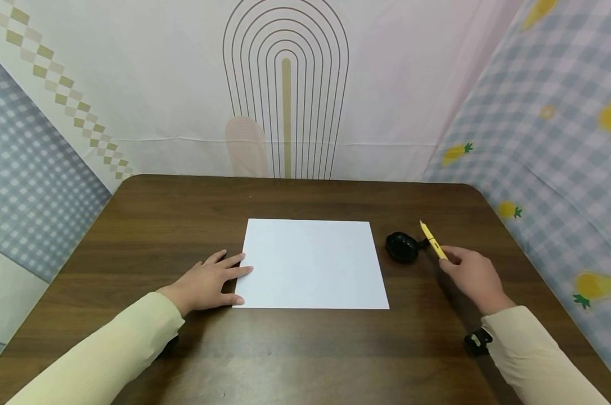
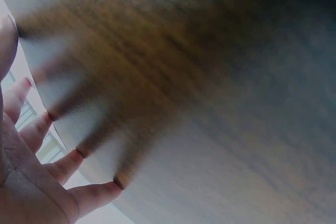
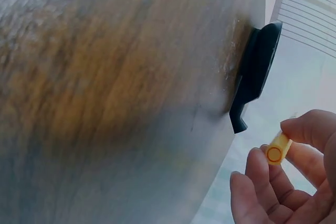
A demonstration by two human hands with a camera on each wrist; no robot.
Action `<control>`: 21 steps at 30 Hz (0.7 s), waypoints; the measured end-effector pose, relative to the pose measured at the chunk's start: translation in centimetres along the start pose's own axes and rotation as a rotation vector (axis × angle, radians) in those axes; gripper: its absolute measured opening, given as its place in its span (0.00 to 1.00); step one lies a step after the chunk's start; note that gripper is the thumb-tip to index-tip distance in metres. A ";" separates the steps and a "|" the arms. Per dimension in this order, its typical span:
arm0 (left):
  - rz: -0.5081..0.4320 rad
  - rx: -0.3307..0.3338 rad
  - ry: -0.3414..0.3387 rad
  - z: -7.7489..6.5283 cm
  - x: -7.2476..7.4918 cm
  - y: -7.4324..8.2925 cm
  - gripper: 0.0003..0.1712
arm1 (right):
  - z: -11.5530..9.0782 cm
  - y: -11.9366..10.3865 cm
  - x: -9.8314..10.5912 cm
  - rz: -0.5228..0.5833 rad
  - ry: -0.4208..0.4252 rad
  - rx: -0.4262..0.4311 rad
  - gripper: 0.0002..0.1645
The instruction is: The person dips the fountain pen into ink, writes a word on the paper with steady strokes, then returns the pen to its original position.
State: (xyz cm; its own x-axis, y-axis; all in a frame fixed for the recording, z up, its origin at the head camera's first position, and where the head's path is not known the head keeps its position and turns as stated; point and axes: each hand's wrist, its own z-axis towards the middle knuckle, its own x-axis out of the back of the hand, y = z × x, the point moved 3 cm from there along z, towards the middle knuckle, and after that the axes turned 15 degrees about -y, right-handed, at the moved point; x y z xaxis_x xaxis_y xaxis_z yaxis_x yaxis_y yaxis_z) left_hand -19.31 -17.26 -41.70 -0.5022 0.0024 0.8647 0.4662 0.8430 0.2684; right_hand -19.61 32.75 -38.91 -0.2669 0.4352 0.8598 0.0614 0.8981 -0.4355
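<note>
A white sheet of paper (image 1: 313, 264) lies flat on the brown wooden table (image 1: 305, 349). My left hand (image 1: 211, 281) rests at its left edge, fingers spread, with some fingertips on the paper; the left wrist view shows those fingertips (image 2: 119, 183) touching down. To the right, my right hand (image 1: 472, 275) pinches a slim yellow pen (image 1: 433, 241) between thumb and fingers, its pointed end away from me. In the right wrist view the pen's round rear end (image 3: 274, 154) faces the camera. Beside it lies a black, shallow round dish with a short handle (image 1: 401, 247).
A white patterned cloth (image 1: 184, 84) hangs behind the table's far edge. Blue checked cloth (image 1: 553, 140) with yellow fruit prints borders the right side, and another checked cloth (image 1: 27, 169) the left. A black band (image 1: 477, 341) sits at the right wrist.
</note>
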 end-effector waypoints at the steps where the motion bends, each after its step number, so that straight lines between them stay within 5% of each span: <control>1: -0.001 0.000 0.000 0.0 0.0 0.0 0.40 | 0.0 0.0 0.0 0.006 0.004 0.003 0.27; 21: -0.004 0.004 -0.005 -0.1 0.0 0.0 0.39 | -0.7 0.3 0.6 0.033 0.060 0.064 0.24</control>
State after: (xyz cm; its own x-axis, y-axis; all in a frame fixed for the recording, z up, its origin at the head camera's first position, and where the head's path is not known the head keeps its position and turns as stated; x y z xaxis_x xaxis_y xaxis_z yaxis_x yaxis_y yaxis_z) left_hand -19.26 -17.29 -41.63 -0.5078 0.0022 0.8615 0.4615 0.8451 0.2699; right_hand -19.05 33.31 -38.34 -0.2072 0.4696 0.8582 0.0067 0.8779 -0.4788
